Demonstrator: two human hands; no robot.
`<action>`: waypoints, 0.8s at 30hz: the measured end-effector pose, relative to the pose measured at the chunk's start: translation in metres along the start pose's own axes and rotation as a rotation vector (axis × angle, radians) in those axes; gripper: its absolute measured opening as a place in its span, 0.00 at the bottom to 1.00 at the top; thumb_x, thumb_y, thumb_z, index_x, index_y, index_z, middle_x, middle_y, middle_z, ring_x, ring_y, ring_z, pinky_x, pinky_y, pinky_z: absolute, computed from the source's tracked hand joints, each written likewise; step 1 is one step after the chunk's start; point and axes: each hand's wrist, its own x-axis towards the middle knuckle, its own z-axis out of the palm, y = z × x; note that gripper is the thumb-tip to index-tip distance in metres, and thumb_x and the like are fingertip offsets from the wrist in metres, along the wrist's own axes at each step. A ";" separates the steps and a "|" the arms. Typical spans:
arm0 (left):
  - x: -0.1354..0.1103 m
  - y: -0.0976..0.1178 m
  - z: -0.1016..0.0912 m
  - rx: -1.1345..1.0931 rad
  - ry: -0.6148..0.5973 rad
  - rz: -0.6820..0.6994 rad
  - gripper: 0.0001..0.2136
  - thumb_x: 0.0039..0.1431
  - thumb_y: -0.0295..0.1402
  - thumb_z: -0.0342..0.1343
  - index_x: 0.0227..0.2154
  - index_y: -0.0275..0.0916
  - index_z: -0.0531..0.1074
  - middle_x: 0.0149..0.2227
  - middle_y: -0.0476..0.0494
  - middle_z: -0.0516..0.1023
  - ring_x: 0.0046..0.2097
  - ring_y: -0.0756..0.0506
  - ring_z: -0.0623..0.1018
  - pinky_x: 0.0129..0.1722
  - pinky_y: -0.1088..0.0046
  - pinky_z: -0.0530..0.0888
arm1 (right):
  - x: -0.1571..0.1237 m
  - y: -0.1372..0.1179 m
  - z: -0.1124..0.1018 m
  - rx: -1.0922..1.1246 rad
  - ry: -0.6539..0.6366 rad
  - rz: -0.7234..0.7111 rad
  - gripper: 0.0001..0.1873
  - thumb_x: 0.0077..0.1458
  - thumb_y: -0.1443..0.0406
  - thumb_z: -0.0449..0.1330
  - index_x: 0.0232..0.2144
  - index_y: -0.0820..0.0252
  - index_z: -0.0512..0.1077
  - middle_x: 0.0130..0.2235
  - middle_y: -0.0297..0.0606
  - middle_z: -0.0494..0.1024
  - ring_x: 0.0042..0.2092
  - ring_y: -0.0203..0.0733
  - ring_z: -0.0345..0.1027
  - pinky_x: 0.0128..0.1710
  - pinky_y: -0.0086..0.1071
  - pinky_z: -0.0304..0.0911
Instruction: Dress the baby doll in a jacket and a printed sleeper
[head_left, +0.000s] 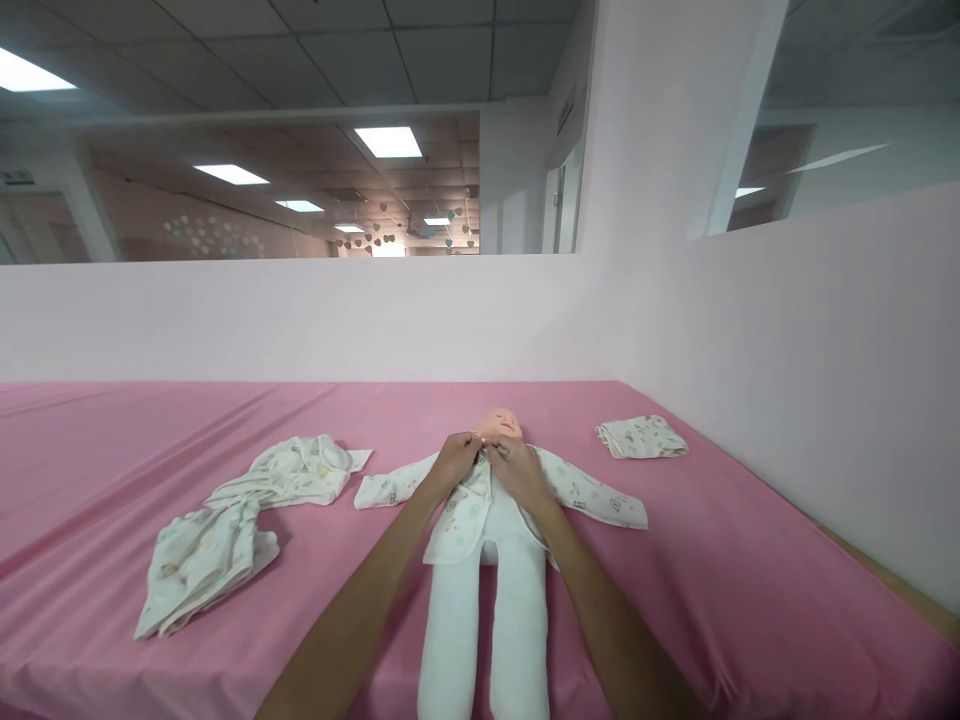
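A baby doll [519, 590] lies on its back, its head at the far end and its white legs toward me. It wears a white printed baby jacket [454, 522] with both sleeves spread to the sides. The jacket's lower front hangs apart over the white body. At the collar just below the doll's chin, my left hand [456, 460] pinches the jacket's edge. My right hand [517, 470] is closed on the collar's other side, close beside the left. The fingertips nearly meet, and the small fastening between them is too small to make out.
A pink sheet [712, 570] covers the table. Crumpled printed baby clothes [217, 550] lie to the left, and a folded printed cloth [643, 437] sits at the right. White walls [300, 320] with windows above border the far and right sides.
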 end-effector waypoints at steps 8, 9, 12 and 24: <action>0.001 -0.001 0.004 -0.043 0.030 -0.019 0.10 0.54 0.38 0.49 0.26 0.37 0.69 0.23 0.52 0.65 0.25 0.52 0.64 0.26 0.77 0.62 | 0.001 0.002 0.002 -0.137 -0.010 -0.016 0.11 0.57 0.64 0.52 0.35 0.58 0.74 0.41 0.41 0.80 0.44 0.45 0.71 0.45 0.36 0.60; 0.000 0.000 0.004 -0.038 0.032 -0.022 0.10 0.54 0.38 0.49 0.26 0.37 0.69 0.23 0.52 0.65 0.25 0.52 0.64 0.26 0.77 0.63 | 0.002 0.002 0.002 -0.141 -0.011 -0.022 0.10 0.56 0.65 0.52 0.34 0.58 0.74 0.40 0.40 0.80 0.44 0.45 0.71 0.45 0.36 0.60; -0.002 0.005 0.003 -0.003 0.037 -0.030 0.10 0.55 0.37 0.49 0.26 0.37 0.69 0.23 0.52 0.66 0.25 0.52 0.65 0.25 0.76 0.62 | 0.000 0.000 0.002 -0.148 0.027 -0.013 0.10 0.56 0.65 0.54 0.37 0.60 0.73 0.43 0.43 0.79 0.45 0.45 0.70 0.46 0.36 0.60; -0.073 0.039 0.004 0.582 0.056 0.153 0.11 0.56 0.42 0.55 0.36 0.41 0.72 0.42 0.44 0.74 0.42 0.43 0.75 0.41 0.70 0.66 | -0.037 -0.011 -0.016 -0.258 0.189 0.055 0.07 0.54 0.66 0.53 0.29 0.58 0.71 0.37 0.43 0.76 0.41 0.47 0.66 0.43 0.38 0.58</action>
